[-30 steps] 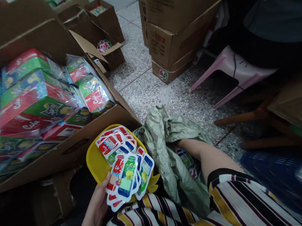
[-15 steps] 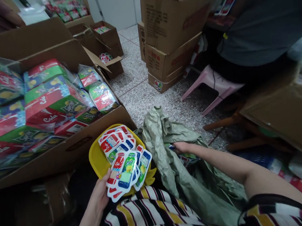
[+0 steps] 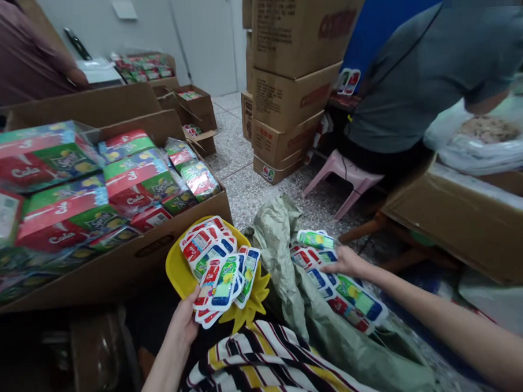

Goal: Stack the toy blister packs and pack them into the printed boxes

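From my end, the yellow tray (image 3: 173, 272) is hemmed in at its upper left, where its rim comes up close to the side of the large carton (image 3: 193, 222). At its right edge, the mouth of the grey-green sack (image 3: 274, 233) stands near the rim, so I see only a narrow gap between the two. Beyond the sack's upper edge, a strip of speckled floor (image 3: 239, 188) opens out, bounded by the carton's right corner, the stacked boxes (image 3: 285, 143) and the pink stool (image 3: 349, 175). On my right, the near corner of another carton (image 3: 457, 228) overhangs the space above my forearm.

My left hand (image 3: 184, 320) comes in from the bottom, gripping a fan of bottle-shaped packets (image 3: 222, 284) by their left edge, thumb on top. The fan sits over the tray's lower part, tilted toward me, and more packets of the same kind (image 3: 203, 239) lie overlapped inside the upper rim.

My right arm reaches in from the lower right corner. The right hand (image 3: 346, 263) is palm down with fingers bent, touching the loose packets (image 3: 356, 296) at the sack's open mouth; I cannot tell whether it has pinched one.
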Motion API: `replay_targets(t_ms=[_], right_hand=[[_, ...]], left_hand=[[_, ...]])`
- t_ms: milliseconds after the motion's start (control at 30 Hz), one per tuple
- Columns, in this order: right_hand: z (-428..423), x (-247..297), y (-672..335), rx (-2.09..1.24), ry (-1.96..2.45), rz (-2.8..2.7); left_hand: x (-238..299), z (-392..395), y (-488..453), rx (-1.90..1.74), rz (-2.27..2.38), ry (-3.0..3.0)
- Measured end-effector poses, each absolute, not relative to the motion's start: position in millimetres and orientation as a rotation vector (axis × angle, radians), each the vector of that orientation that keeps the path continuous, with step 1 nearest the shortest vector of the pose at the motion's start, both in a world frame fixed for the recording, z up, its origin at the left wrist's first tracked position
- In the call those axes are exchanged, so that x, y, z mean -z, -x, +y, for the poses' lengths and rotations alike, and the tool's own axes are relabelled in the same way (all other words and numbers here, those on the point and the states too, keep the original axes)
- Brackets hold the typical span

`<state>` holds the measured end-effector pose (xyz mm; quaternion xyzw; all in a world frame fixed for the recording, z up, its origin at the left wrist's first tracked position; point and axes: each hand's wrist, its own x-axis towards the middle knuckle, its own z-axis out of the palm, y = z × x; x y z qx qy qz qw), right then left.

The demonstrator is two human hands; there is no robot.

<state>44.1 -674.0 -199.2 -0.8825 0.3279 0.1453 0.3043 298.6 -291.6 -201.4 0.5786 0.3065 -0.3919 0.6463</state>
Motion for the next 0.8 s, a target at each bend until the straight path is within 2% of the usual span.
replay_targets(t_ms=[300, 433, 600, 800], right_hand=[[-681, 50, -43, -0.200, 1.989, 1.052], [-661, 7, -70, -0.157, 1.862, 1.039], [-618, -2, -141, -0.197, 1.757, 0.927], [-549, 34, -237, -0.499, 1.883, 0.700]], left_hand=[[203, -303, -285, 0.749, 0.578, -1.244], [198, -311, -269, 0.766, 0.487, -1.189], [191, -318, -259, 0.765, 0.446, -1.084], [163, -288, -257, 0.562, 0.556, -1.006]])
